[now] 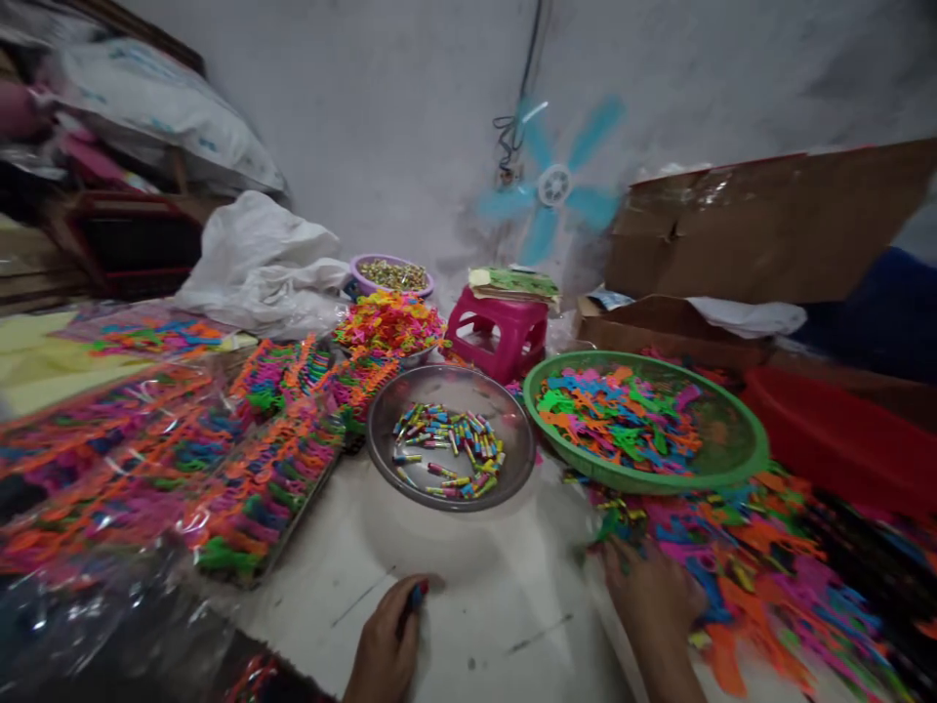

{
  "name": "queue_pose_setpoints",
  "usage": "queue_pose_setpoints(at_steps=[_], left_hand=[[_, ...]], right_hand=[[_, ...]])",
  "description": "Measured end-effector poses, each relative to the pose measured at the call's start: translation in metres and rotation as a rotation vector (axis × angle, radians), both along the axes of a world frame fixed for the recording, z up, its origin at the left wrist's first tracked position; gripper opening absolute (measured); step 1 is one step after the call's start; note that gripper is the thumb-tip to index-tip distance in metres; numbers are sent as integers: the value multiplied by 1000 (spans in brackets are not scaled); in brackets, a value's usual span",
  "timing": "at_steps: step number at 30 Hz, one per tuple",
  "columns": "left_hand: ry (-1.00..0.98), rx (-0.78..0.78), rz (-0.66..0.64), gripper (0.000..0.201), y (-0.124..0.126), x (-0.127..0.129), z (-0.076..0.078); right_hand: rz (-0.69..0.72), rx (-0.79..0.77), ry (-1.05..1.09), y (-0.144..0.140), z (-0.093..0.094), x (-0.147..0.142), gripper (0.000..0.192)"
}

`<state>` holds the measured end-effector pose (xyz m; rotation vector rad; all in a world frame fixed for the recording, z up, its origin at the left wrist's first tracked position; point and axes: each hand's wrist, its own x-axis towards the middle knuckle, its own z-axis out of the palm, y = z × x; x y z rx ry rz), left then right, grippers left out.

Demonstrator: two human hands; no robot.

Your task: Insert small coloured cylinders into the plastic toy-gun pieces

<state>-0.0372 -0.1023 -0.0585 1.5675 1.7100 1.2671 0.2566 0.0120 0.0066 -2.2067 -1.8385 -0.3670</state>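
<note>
Small blue-and-red piece (417, 594) pinched between thumb and finger of left hand (387, 640), over pale table (505, 586); right hand (648, 591) at loose colourful pile (761, 576), blurred, grip cannot be told; ahead, grey basin (446, 503) holding scattered printed tubes (479, 439); right, green basin (743, 439) part-filled with multicoloured plastic pieces (622, 420); behind, purple basin (355, 267) full of small gold-toned bits (395, 274)

Small-parts workshop: table (454, 566) with loose plastic parts (768, 537), green basin (659, 481) of pieces, bagged rows (256, 488), big carton (747, 229).
</note>
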Motion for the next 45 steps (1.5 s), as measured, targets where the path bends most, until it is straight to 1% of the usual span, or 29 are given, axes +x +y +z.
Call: queue_pose_setpoints(at_steps=[1, 2, 3, 4, 5, 6, 7, 9, 11, 13, 15, 17, 19, 21, 22, 24, 26, 28, 29, 30, 31, 33, 35, 39, 41, 43, 45], left_hand=[[-29, -19, 2, 30, 1, 1, 3], [-62, -41, -1, 29, 1, 2, 6], [-99, -63, -13, 28, 2, 3, 9], [-139, -85, -26, 26, 2, 5, 12], [-186, -105, -36, 24, 1, 6, 13], [-239, -124, -38, 23, 1, 7, 13], [-290, -139, -27, 23, 0, 8, 13], [-366, -149, 29, 25, 0, 8, 11], [-411, -137, 94, 27, 1, 7, 10], [-507, -164, 126, 30, 3, 4, 11], [-703, -274, 112, 33, 5, 1, 16], [-940, -387, 82, 34, 9, -5, 23], [-1150, -457, 55, 30, 12, -10, 31], [-1331, -539, 16, 23, 15, -14, 39], [-1409, -593, -23, 21, 17, -14, 44], [-1533, -677, -150, 22, 18, -12, 52], [-1600, -730, -325, 34, 18, -4, 60], [-1603, -768, -509, 50, 17, 6, 67], [-1580, -792, -591, 54, 16, 12, 70], [-1542, -815, -653, 54, 14, 18, 71], [-1497, -832, -688, 50, 12, 23, 72], [-1418, -851, -678, 39, 8, 32, 72], [-1381, -844, -624, 31, 5, 38, 70], [-1364, -841, -582, 26, 2, 42, 71], [-1376, -814, -566, 28, 1, 43, 75], [-1407, -748, -529, 30, 0, 44, 78], [-1420, -667, -465, 40, -1, 44, 79]], right_hand=[[64, 98, 21, 4, 15, -12, 33], [202, 140, 55, 10, 30, -28, 35], [376, 91, 79, 17, 44, -47, 35], [493, 5, 87, 27, 56, -67, 36], [591, -157, 64, 39, 65, -88, 36], [655, -355, 11, 53, 72, -107, 35], [675, -446, -4, 67, 75, -125, 33], [702, -627, -44, 91, 73, -152, 29], [735, -749, -73, 106, 63, -170, 27], [782, -828, -86, 112, 52, -178, 28], [823, -858, -70, 112, 47, -177, 29], [862, -847, -26, 111, 50, -167, 27], [901, -791, 37, 108, 63, -152, 26], [938, -717, 102, 101, 82, -136, 27], [961, -686, 137, 94, 92, -128, 28], [1045, -655, 238, 75, 108, -117, 27], [1194, -666, 336, 47, 117, -112, 24], [1347, -685, 354, 18, 117, -111, 22], [1380, -693, 320, 4, 114, -111, 21], [1384, -700, 275, -8, 109, -112, 19], [1366, -710, 232, -18, 103, -111, 16], [1319, -721, 194, -29, 91, -108, 13], [1318, -701, 229, -32, 81, -101, 15], [1357, -643, 380, -27, 71, -85, 21], [1343, -633, 471, -27, 67, -80, 22], [1259, -628, 614, -30, 61, -78, 22], [1109, -622, 804, -36, 49, -80, 18]])
